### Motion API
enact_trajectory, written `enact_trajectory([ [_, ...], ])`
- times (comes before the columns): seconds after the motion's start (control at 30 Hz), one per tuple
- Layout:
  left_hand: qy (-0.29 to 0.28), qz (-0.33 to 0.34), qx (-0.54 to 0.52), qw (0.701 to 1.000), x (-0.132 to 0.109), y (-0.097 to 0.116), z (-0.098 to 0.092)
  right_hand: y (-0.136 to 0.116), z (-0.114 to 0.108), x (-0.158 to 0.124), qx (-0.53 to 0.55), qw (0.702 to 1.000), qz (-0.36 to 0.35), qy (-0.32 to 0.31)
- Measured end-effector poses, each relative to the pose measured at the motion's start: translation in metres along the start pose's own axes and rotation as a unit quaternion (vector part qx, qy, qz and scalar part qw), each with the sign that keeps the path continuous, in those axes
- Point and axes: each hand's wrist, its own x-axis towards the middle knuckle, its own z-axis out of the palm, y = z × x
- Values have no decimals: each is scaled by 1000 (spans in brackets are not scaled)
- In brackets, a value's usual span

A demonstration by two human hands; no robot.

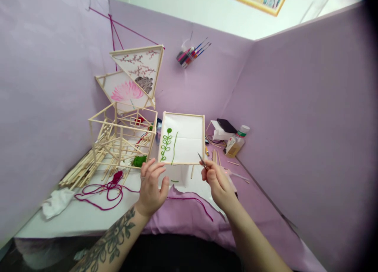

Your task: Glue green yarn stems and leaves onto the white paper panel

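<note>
Clearly, the right hand (217, 182) pinches a slim pointed tool (202, 160) by the framed panel (189, 146); near its corner, the left hand (151, 188) holds thumb and fingers apart.

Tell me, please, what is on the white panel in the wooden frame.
A green looped-leaf stem with a round top and, to its right, a single green strand; the white panel directly beneath them is covered.

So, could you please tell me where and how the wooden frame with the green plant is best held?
Probably by the right strip of the wooden frame, pinched from the right: it is thin and straight, and the green plant sits towards the left of the sheet. The right hand should first put down its pointed tool.
</note>
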Motion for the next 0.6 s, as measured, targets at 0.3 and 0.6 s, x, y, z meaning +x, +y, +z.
enact_trajectory([
  [0.3,16,-11,-37,999,2,-3,-3,-30,7,45,-285,950,-26,-124],
  [0.6,29,-34,13,999,1,-12,2,-46,16,58,-466,861,-91,-182],
])
